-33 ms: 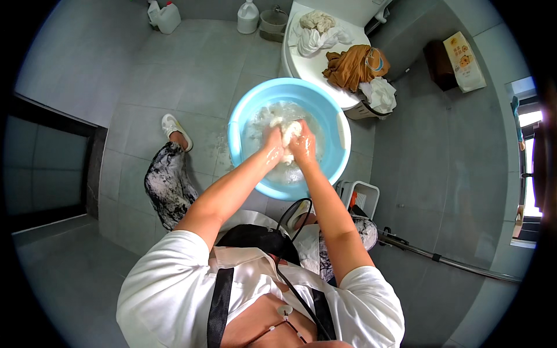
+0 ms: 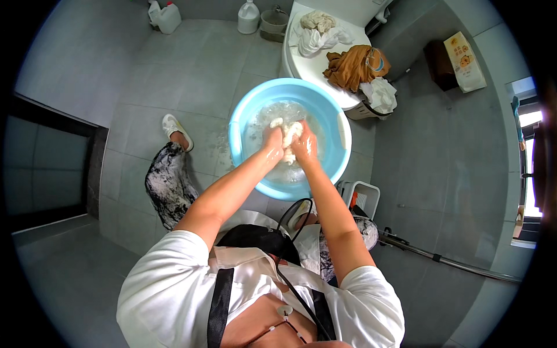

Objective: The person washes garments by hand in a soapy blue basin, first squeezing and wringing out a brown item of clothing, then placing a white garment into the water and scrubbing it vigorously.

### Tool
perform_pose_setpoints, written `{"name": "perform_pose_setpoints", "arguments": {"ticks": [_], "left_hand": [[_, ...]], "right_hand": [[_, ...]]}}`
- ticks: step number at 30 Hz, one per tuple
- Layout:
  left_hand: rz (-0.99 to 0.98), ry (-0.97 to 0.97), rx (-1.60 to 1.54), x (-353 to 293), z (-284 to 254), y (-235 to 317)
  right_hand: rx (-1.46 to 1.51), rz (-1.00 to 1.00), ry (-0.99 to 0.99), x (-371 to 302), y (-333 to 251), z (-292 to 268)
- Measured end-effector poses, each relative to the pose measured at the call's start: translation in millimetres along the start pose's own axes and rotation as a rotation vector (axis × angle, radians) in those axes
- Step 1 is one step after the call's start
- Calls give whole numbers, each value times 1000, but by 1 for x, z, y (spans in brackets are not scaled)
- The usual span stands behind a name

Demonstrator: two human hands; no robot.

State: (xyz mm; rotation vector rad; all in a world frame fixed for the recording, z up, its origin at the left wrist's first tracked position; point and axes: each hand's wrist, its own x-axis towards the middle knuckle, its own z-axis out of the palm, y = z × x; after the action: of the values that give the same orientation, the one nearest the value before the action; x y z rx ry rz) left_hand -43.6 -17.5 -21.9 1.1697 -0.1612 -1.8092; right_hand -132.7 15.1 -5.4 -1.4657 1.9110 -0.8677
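Note:
A light-blue plastic basin holds cloudy, bubbly water. Bunched between my hands, just over the water, is a wet cream-white cloth. My left hand is closed round its left side, and one lump of the cloth pokes out above the fingers. On the other side my right hand grips the same cloth. The fingers of both hands are partly hidden by the cloth and the backs of the hands. What kind of cloth item it is, I cannot make out.
Behind the basin, a white toilet lid bears brown cloth and pale cloths. A bin with a white liner stands beside it. White jugs are by the far wall. A metal pole lies to the right.

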Motion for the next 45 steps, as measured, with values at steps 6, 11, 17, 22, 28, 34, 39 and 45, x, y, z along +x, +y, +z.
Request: {"name": "perform_pose_setpoints", "arguments": {"ticks": [6, 11, 17, 22, 28, 34, 39, 45], "left_hand": [[159, -48, -52, 43, -27, 22], [-90, -129, -241, 71, -46, 24], [-77, -146, -289, 74, -49, 16], [15, 29, -100, 35, -36, 32], [-89, -83, -195, 67, -61, -3], [-317, -241, -68, 26, -22, 23], [-151, -294, -45, 20, -16, 28], [-47, -420, -2, 25, -15, 14]], "right_hand": [[-240, 89, -205, 30, 87, -12], [-348, -69, -223, 20, 61, -15], [-788, 36, -549, 2, 3, 21], [-767, 72, -483, 17, 86, 53], [-355, 217, -433, 24, 48, 23], [25, -211, -261, -2, -1, -8], [119, -156, -301, -21, -20, -27], [238, -186, -195, -22, -1, -16]]}}
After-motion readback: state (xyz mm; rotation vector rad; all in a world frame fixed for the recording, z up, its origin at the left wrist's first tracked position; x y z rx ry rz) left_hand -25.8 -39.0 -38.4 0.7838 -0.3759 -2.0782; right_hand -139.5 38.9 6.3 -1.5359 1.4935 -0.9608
